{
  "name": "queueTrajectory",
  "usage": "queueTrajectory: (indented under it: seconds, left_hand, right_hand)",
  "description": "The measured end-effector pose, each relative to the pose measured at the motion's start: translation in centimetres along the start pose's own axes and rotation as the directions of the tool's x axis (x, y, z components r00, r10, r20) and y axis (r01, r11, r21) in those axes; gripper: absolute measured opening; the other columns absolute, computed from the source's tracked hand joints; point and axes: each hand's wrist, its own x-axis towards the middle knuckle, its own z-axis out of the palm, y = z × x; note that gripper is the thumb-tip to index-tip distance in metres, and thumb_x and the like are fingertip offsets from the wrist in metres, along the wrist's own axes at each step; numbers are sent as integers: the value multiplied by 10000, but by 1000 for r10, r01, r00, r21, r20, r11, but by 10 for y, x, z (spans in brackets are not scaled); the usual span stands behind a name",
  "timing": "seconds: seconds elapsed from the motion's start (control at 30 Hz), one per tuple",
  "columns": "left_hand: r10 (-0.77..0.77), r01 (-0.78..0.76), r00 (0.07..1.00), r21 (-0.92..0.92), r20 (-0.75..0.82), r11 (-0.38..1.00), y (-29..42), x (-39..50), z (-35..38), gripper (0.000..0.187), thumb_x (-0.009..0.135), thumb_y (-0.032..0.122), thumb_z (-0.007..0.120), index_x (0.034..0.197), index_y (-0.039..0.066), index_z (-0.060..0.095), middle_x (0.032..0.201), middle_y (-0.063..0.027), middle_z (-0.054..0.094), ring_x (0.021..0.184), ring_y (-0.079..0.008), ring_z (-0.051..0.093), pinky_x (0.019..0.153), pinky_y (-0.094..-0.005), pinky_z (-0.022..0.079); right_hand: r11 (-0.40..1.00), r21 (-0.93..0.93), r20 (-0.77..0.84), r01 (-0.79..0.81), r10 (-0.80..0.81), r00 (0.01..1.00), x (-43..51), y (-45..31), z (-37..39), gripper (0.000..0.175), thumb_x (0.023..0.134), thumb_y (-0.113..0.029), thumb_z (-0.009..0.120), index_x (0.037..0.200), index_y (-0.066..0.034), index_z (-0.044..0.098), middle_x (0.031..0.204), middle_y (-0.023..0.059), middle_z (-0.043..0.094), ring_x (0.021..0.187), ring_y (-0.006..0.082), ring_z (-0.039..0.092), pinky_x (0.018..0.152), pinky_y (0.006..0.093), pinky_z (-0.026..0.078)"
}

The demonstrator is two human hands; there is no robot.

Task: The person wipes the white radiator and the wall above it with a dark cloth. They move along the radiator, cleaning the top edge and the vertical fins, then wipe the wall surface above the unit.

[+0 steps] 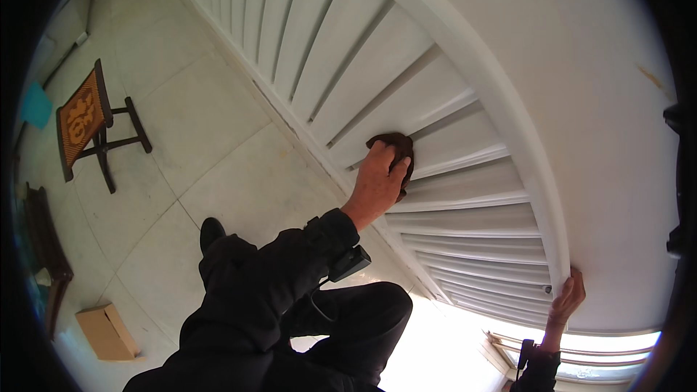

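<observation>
My left hand (381,179) is closed around a bunched dark brown cloth (400,147), which lies against the lower slats of a white slatted panel (463,136), much like a radiator. The thumb and fingers press the cloth to the slats. At the lower right, my right hand (567,296) grips the far end of the panel's rounded top rail (506,81), its fingers curled over the edge. Both forearms wear black sleeves with a small black device strapped near the wrist.
A folding stool (81,114) with a patterned orange seat stands on the tiled floor to the left. Below it are a dark wooden furniture piece (52,250) and a cardboard box (109,332). A white wall (588,92) rises behind the panel. Bright light falls at the lower right.
</observation>
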Motion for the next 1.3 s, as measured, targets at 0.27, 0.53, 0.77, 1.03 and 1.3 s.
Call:
queueTrajectory:
  seconds: [0.27,0.53,0.77,1.03,1.3]
  left_hand:
    - [-211,221,971,-81,115,972,19,6,-43,236,981,199,650,1029,-29,613,1019,-208,596,945,-439,577,811,-446,484]
    - [-420,402,903,-523,90,751,30,21,-115,232,1016,158,625,1144,-31,663,893,-60,674,745,-124,612,648,-297,505]
    - [-441,347,898,-619,2,705,49,20,-184,166,1035,124,570,1129,-4,619,822,-47,598,665,-158,587,626,-338,533]
    - [-469,329,878,-595,-93,733,53,13,-259,164,1039,127,570,1106,-16,609,859,-52,592,704,-160,590,656,-355,543]
    - [-445,254,868,-573,-220,779,57,-2,-329,175,1038,138,573,1113,-16,603,878,-43,586,714,-143,561,659,-356,524]
  right_hand:
    - [1000,11,-4,-21,21,1000,-1,-3,-1,479,1079,-356,377,953,26,637,791,208,598,680,364,576,643,433,461]
    - [999,-15,-18,33,-34,999,-1,0,-2,510,1079,-430,400,1069,2,670,808,171,661,639,276,656,585,404,489]
    - [999,-26,-95,-46,44,995,-9,11,8,499,1080,-411,401,1084,6,675,833,154,666,674,248,658,590,390,492]
    - [982,-30,-128,-187,182,975,-16,15,15,416,1100,-264,355,1084,40,639,918,247,638,814,463,596,734,478,487]
    - [958,-98,-155,-270,254,955,-15,22,17,498,1113,-359,344,1108,35,649,986,276,670,871,491,613,778,526,487]
